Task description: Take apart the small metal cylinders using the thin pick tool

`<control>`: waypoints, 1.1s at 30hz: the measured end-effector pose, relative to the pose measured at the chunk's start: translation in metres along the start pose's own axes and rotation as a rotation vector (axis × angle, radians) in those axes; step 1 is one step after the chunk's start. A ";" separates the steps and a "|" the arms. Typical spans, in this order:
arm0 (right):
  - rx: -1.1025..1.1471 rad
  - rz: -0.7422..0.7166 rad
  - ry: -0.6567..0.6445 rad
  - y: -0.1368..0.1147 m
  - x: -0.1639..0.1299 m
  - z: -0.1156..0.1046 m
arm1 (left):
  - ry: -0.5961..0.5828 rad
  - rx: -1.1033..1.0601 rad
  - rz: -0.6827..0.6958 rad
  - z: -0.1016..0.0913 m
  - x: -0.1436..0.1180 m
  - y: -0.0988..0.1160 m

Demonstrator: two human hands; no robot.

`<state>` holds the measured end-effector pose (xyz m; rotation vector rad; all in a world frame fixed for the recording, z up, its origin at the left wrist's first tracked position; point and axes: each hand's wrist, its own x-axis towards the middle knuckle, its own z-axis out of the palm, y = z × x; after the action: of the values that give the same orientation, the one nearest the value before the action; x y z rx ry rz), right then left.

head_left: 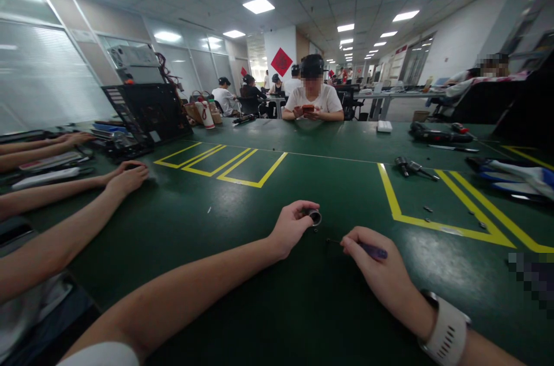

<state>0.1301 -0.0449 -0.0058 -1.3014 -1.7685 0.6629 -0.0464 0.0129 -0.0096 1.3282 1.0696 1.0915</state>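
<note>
In the head view my left hand (294, 227) is closed around a small round metal ring-like part (315, 217), its hollow end turned toward me. Just under that part a tiny dark piece (315, 231) lies on the green table (242, 273). My right hand (372, 256), with a watch at the wrist, grips a screwdriver (374, 251) by its purple handle. The thin shaft points left, its tip a short way from the metal part and apart from it.
Yellow tape outlines (259, 183) mark the table. At the right lie metal tool pieces (402, 166), a few small screws (427, 209), blue-handled tools (515, 178) and a power tool (439, 133). A co-worker's hands (127, 175) rest at the left; another person (314, 94) sits opposite.
</note>
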 end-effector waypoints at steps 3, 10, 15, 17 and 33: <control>-0.067 -0.094 0.019 0.002 -0.003 0.003 | 0.000 -0.014 0.010 0.001 0.001 -0.002; -0.039 -0.212 -0.015 0.004 -0.004 0.007 | -0.008 -0.014 0.032 -0.001 0.002 -0.006; 0.005 -0.336 -0.005 0.001 -0.004 0.007 | -0.009 -0.006 0.035 0.000 0.002 -0.007; -0.002 -0.350 -0.001 0.002 -0.003 0.008 | -0.014 -0.004 0.040 0.000 0.002 -0.007; 0.024 -0.278 -0.059 0.004 -0.004 0.006 | -0.076 -0.028 0.055 -0.001 0.002 -0.010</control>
<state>0.1270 -0.0467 -0.0132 -1.0031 -1.9376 0.5670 -0.0473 0.0151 -0.0196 1.3729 0.9630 1.0841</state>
